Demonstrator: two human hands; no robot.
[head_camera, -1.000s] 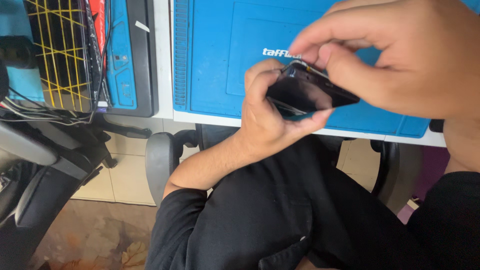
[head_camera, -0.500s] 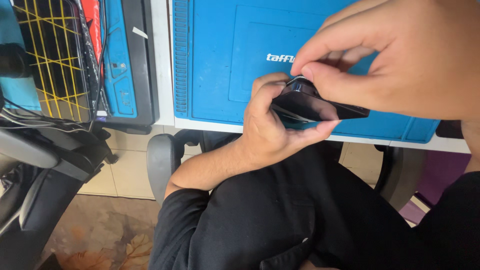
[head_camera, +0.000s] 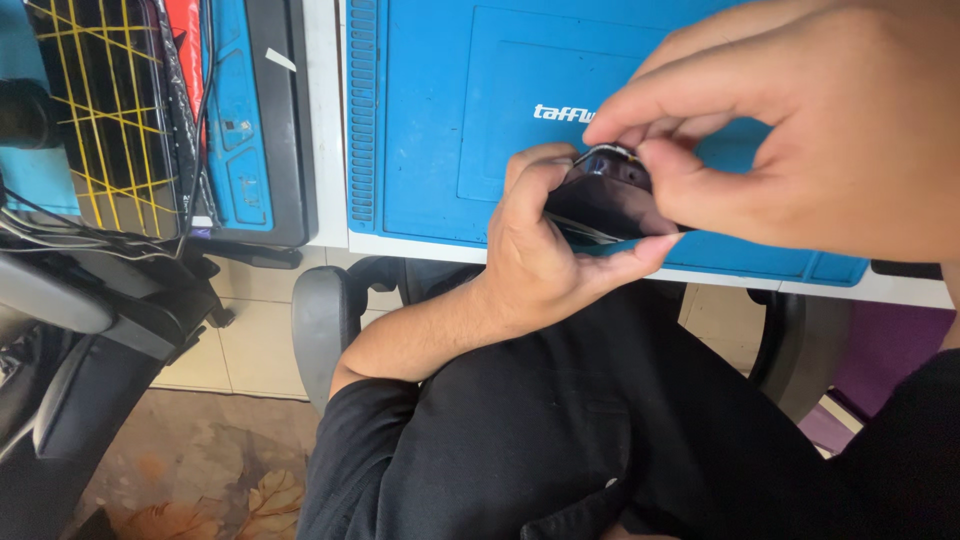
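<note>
While left hand (head_camera: 540, 255) cradles, right hand (head_camera: 800, 130) pinches phone (head_camera: 600, 205) edge.

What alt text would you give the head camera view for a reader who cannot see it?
Two bare hands hold a small black device over a blue work mat: the left hand cradles it from below while the right hand pinches its top edge. Below are the person's black clothes and a chair armrest.
</note>
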